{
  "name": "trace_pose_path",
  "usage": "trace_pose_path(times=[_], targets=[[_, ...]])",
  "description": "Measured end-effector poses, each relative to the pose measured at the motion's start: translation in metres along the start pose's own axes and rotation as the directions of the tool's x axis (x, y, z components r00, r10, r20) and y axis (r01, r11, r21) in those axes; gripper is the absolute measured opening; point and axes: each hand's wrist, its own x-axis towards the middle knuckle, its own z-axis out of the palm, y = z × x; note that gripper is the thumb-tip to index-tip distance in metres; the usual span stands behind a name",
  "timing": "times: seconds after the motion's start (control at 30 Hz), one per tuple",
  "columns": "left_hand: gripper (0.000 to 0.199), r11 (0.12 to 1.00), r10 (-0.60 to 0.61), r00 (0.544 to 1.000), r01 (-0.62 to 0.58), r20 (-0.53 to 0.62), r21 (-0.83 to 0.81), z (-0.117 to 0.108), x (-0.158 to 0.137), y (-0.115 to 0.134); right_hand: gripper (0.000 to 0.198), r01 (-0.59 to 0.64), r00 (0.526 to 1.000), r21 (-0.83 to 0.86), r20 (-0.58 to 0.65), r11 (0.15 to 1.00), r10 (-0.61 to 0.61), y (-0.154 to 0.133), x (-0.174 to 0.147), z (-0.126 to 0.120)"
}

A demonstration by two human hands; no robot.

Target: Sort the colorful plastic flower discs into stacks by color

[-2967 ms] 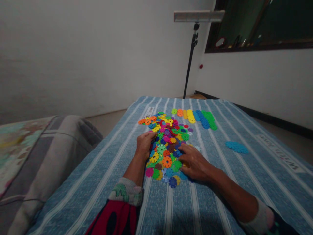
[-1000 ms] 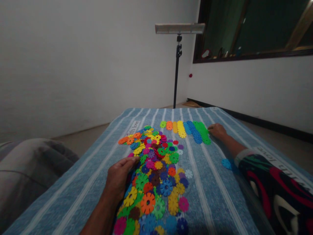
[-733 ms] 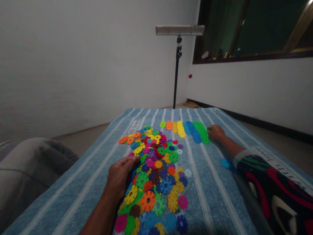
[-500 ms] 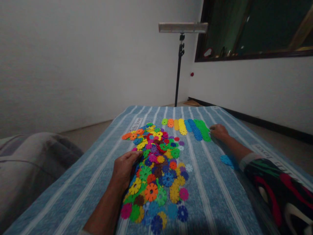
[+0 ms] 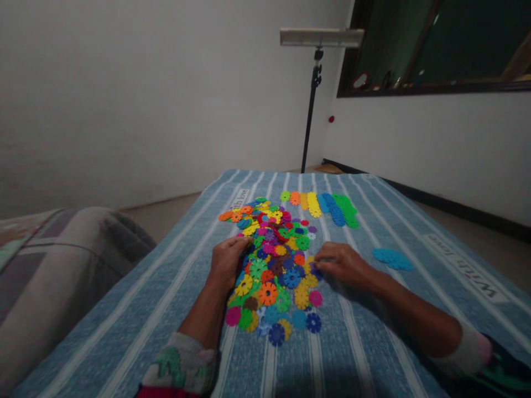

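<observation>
A mixed heap of colourful notched plastic discs (image 5: 267, 293), shaped like flowers, lies on a striped cloth. My left hand (image 5: 229, 258) rests at the heap's left side, its fingers closed together with the tips against the discs; what they hold, if anything, is hidden. Across the heap, my right hand (image 5: 342, 262) is at the right edge, beside yellow discs (image 5: 309, 281). Its thumb and fingers are drawn together at the tips, and any disc in them cannot be made out. Beyond the heap, overlapping discs form single-colour rows, including a green row (image 5: 347, 211) and a yellow row (image 5: 313, 204).
A flat group of light blue discs (image 5: 392, 258) lies right of my right arm. The blue striped cloth (image 5: 166, 309) covers the table. A lamp stand (image 5: 309, 119) rises behind it. Grey fabric (image 5: 83, 265) bulges at the left.
My right hand has moved from the far end of the green row back to the heap's right edge. My left hand stays at the heap's left side. The view has shifted slightly.
</observation>
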Motion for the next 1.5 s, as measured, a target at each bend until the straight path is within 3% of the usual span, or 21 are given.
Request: trace_pose_path(times=[0.1,0.23,0.47,0.7,0.87,1.1,1.27,1.5], targets=[[0.024,1.000,0.001,1.000,-0.001,-0.002,-0.015,0.001,-0.001,0.000,0.017,0.112,0.981,-0.026,0.159,0.993,-0.107,-0.031,-0.011,0.010],[0.023,0.999,-0.002,1.000,0.002,0.004,-0.033,0.003,-0.003,0.002,0.009,0.100,0.964,-0.107,0.257,0.989,-0.070,-0.049,-0.022,0.014],[0.024,0.999,0.006,1.000,-0.006,0.006,-0.032,0.003,-0.004,0.003,0.008,0.038,0.981,-0.169,0.192,0.985,-0.005,-0.045,-0.033,0.015],[0.025,1.000,0.006,1.000,-0.006,0.007,-0.014,0.002,-0.002,0.002,0.008,0.083,0.979,-0.173,0.200,0.981,-0.048,-0.049,-0.027,0.021],[0.023,1.000,0.001,1.000,-0.001,0.004,-0.029,0.002,-0.001,0.001,0.003,0.088,0.987,-0.108,0.145,0.990,-0.072,-0.048,-0.026,0.025],[0.026,1.000,-0.011,1.000,0.011,-0.005,-0.015,0.002,0.000,0.003,0.009,0.074,0.997,0.062,-0.032,0.995,-0.072,-0.043,-0.023,0.028],[0.026,1.000,-0.016,1.000,0.016,-0.013,0.002,0.000,0.002,0.003,0.013,-0.093,0.966,0.197,-0.221,0.976,0.137,-0.012,-0.014,0.006],[0.028,0.997,-0.011,1.000,0.012,-0.016,0.071,-0.002,0.003,0.005,0.008,-0.366,0.806,0.361,-0.338,0.858,0.486,0.092,0.004,-0.052]])
